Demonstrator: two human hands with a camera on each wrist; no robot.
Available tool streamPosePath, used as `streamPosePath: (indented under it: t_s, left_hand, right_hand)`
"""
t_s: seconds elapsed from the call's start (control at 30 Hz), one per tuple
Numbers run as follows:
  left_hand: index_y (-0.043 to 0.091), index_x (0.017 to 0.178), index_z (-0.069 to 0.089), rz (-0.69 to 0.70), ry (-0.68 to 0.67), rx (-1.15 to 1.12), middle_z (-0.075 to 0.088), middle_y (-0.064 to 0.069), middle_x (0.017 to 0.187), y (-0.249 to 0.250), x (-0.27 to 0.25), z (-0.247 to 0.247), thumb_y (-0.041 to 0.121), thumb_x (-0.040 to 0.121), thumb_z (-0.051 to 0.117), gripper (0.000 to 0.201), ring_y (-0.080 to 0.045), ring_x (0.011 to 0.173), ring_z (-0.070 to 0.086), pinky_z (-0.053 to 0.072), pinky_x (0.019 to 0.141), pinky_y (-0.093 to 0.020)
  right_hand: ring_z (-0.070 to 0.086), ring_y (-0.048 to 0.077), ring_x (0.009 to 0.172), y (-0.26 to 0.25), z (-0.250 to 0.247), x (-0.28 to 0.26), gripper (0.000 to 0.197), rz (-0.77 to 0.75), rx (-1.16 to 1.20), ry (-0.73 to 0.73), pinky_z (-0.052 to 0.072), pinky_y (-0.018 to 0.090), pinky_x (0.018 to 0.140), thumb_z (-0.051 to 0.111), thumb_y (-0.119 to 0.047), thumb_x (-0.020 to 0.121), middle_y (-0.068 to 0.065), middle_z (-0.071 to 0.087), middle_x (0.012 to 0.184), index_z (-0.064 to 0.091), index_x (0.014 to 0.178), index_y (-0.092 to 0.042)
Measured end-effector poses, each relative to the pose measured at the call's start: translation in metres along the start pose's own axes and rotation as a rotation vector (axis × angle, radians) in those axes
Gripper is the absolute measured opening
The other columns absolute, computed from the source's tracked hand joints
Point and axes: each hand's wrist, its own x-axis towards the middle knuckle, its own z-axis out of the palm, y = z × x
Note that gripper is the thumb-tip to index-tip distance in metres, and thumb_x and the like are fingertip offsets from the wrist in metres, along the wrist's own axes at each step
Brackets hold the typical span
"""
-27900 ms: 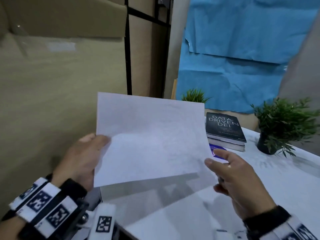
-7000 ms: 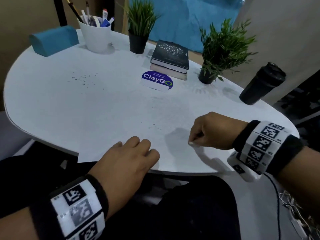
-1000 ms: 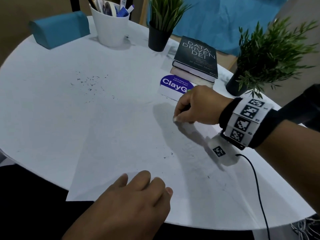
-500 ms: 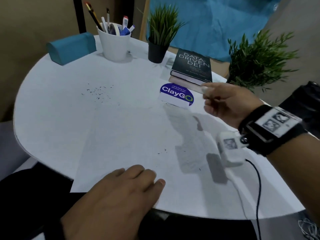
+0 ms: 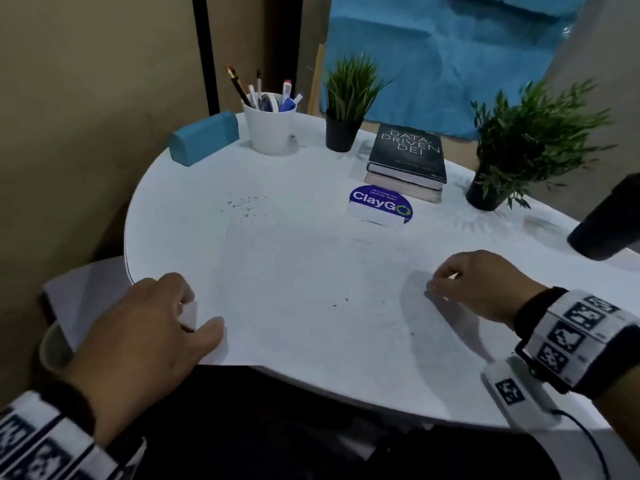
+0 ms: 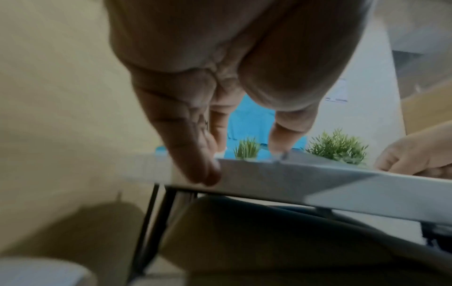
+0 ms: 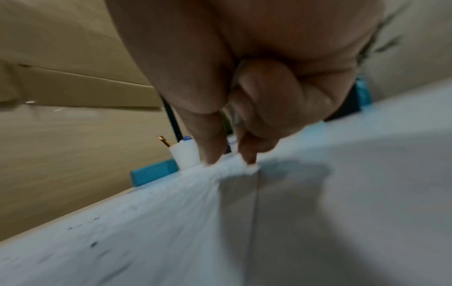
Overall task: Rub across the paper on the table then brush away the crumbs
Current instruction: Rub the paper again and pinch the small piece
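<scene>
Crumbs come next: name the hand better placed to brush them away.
Right hand, probably: it is over the paper near the crumbs, though pinching an eraser; left hand grips the paper's corner.

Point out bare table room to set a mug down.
Free: left side between the case and the left hand, bar a few crumbs; near right, between the right hand and the tumbler. Crowded: the back rim, from cup to big plant.
</scene>
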Motion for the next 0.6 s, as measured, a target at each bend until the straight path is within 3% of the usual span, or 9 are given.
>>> streamPosePath:
  t_s: [0.1,0.2,0.23,0.3,0.37,0.43,0.47,0.53,0.6]
  left_hand:
    - [0.024,0.095,0.06,-0.036,-0.021,-0.231,0.062,0.007,0.083,0.007,-0.006,0.007,0.028,0.074,0.084,0.032,-0.004,0.075,0.059,0.039,0.064,-0.013]
    - [0.027,0.105,0.06,-0.133,-0.01,-0.416,0.066,0.004,0.089,0.005,-0.003,0.001,0.018,0.076,0.084,0.039,-0.006,0.078,0.063,0.041,0.061,-0.007]
    - [0.027,0.113,0.058,-0.17,-0.018,-0.474,0.066,0.004,0.094,0.003,-0.001,-0.005,0.017,0.074,0.086,0.049,-0.007,0.082,0.063,0.044,0.067,-0.01]
    - [0.028,0.134,0.05,-0.253,-0.097,-0.629,0.064,0.005,0.109,0.001,0.006,-0.016,0.024,0.061,0.094,0.085,-0.01,0.095,0.066,0.052,0.084,-0.028]
    - [0.028,0.144,0.042,-0.348,-0.205,-0.831,0.069,-0.002,0.114,-0.002,0.016,-0.023,0.025,0.047,0.095,0.111,-0.019,0.099,0.071,0.055,0.088,-0.042]
    - [0.008,0.138,0.052,-0.427,-0.35,-1.014,0.073,-0.019,0.11,-0.001,0.028,-0.029,0.017,0.048,0.091,0.099,-0.027,0.093,0.072,0.056,0.078,-0.04]
    - [-0.003,0.128,0.059,-0.448,-0.415,-1.056,0.071,-0.025,0.11,0.0,0.035,-0.03,0.021,0.055,0.086,0.081,-0.031,0.09,0.072,0.056,0.077,-0.04]
    - [-0.007,0.117,0.065,-0.487,-0.471,-1.064,0.071,-0.028,0.11,0.005,0.046,-0.029,0.01,0.068,0.073,0.053,-0.038,0.088,0.073,0.055,0.085,-0.045]
    - [-0.009,0.12,0.06,-0.474,-0.446,-0.983,0.073,-0.026,0.105,0.001,0.058,-0.023,-0.001,0.071,0.071,0.051,-0.042,0.089,0.072,0.055,0.088,-0.052]
  right_hand:
    - [0.056,0.009,0.082,-0.014,0.001,-0.009,0.025,-0.056,-0.165,-0.055,0.044,0.026,0.068,0.072,-0.046,0.08,-0.008,0.065,0.088,0.069,0.09,-0.024]
    - [0.057,0.011,0.086,-0.022,0.002,-0.016,0.027,-0.089,-0.23,-0.076,0.046,0.027,0.074,0.072,-0.047,0.078,-0.009,0.065,0.091,0.07,0.093,-0.025]
    - [0.057,0.011,0.088,-0.023,0.002,-0.018,0.026,-0.098,-0.221,-0.082,0.047,0.027,0.075,0.072,-0.047,0.078,-0.01,0.064,0.091,0.07,0.094,-0.026]
    - [0.058,0.012,0.088,-0.026,0.003,-0.02,0.024,-0.111,-0.197,-0.092,0.048,0.028,0.077,0.073,-0.046,0.077,-0.011,0.064,0.09,0.07,0.092,-0.028]
    - [0.06,0.013,0.087,-0.031,0.004,-0.021,0.024,-0.13,-0.215,-0.101,0.052,0.031,0.08,0.073,-0.045,0.076,-0.008,0.068,0.09,0.07,0.091,-0.026]
    - [0.061,0.015,0.09,-0.036,0.006,-0.021,0.027,-0.141,-0.23,-0.11,0.053,0.035,0.084,0.073,-0.045,0.077,-0.006,0.068,0.094,0.071,0.095,-0.026]
    - [0.061,0.016,0.092,-0.038,0.006,-0.022,0.028,-0.144,-0.23,-0.112,0.053,0.035,0.086,0.073,-0.045,0.077,-0.006,0.068,0.096,0.071,0.097,-0.026]
    - [0.06,0.015,0.094,-0.041,0.006,-0.021,0.031,-0.147,-0.226,-0.11,0.052,0.033,0.087,0.073,-0.044,0.077,-0.009,0.067,0.098,0.071,0.101,-0.026]
    - [0.059,0.013,0.092,-0.043,0.007,-0.019,0.032,-0.14,-0.201,-0.11,0.051,0.03,0.085,0.075,-0.043,0.076,-0.013,0.062,0.094,0.072,0.103,-0.026]
